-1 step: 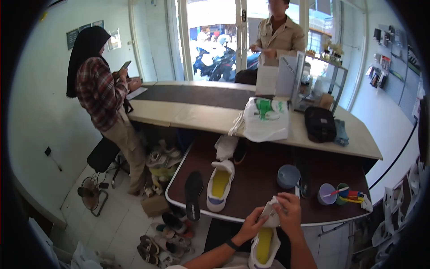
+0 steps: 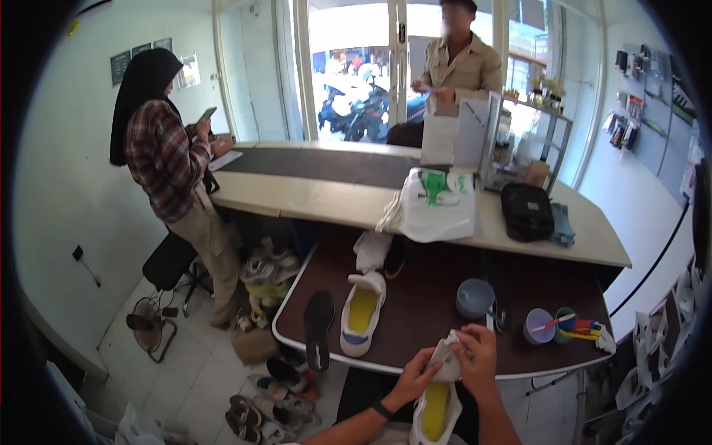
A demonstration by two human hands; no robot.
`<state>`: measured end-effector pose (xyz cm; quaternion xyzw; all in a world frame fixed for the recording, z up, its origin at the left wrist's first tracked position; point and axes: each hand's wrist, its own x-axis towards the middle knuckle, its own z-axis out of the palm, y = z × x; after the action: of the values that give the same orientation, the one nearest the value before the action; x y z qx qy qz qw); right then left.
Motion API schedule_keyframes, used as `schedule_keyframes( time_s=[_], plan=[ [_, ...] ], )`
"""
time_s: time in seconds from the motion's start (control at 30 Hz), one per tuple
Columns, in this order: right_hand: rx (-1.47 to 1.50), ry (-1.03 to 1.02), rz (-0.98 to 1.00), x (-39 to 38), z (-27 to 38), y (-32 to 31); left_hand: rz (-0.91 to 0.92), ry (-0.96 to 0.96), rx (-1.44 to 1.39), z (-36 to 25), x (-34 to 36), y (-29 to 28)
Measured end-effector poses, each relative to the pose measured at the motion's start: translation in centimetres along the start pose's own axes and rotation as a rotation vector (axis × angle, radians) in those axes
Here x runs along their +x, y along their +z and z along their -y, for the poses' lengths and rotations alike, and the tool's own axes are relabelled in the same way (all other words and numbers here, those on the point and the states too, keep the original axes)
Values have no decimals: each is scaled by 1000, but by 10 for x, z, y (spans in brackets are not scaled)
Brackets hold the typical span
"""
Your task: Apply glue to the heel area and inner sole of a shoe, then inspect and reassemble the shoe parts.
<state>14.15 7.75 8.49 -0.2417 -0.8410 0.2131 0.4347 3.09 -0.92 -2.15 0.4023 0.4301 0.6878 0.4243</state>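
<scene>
My left hand [image 2: 419, 374] and my right hand [image 2: 480, 352] both grip the pale tongue [image 2: 446, 363] of a white shoe [image 2: 436, 421] with a yellow inside, held near my lap below the dark desk's edge. My right fingers pinch the tongue's upper end; my left thumb presses its side. On the desk [image 2: 415, 326], a second white shoe [image 2: 363, 319] with its tongue raised stands beside a black insole [image 2: 319, 330]. A blue-grey bowl [image 2: 475, 297] sits to the right, with a purple cup [image 2: 538, 326], a green cup and colourful brushes [image 2: 586, 331] beyond it.
A person [image 2: 163, 156] in a checked shirt holds a phone at the left; another [image 2: 463, 63] stands across the long counter [image 2: 311, 196]. The counter bears a plastic bag [image 2: 437, 211], black pouch [image 2: 526, 211] and glass case. Several shoes [image 2: 245, 415] lie on the floor, near a fan.
The view has tilted slightly, so the counter and desk sit a little lower in it. Both hands stay on the shoe's tongue.
</scene>
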Motion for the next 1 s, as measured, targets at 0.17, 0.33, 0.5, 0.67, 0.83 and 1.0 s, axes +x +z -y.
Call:
schedule_keyframes(
  time_s=[0.17,0.33,0.5,0.67,0.83,1.0],
  plan=[
    [-130,51,-10,-17,9,3,-6,-23,-69,8,2,-3],
    [-257,-139,-2,-22,6,10,-24,73,94,18,4,-6],
    [-295,-278,-39,-18,0,14,-63,181,73,25,6,-1],
    [-267,-330,-2,-7,3,8,-14,42,126,23,6,-4],
    [-306,-305,44,-17,11,2,-64,120,128,30,5,-1],
    [-227,-282,13,-22,16,9,-75,88,232,35,5,-5]
  ],
)
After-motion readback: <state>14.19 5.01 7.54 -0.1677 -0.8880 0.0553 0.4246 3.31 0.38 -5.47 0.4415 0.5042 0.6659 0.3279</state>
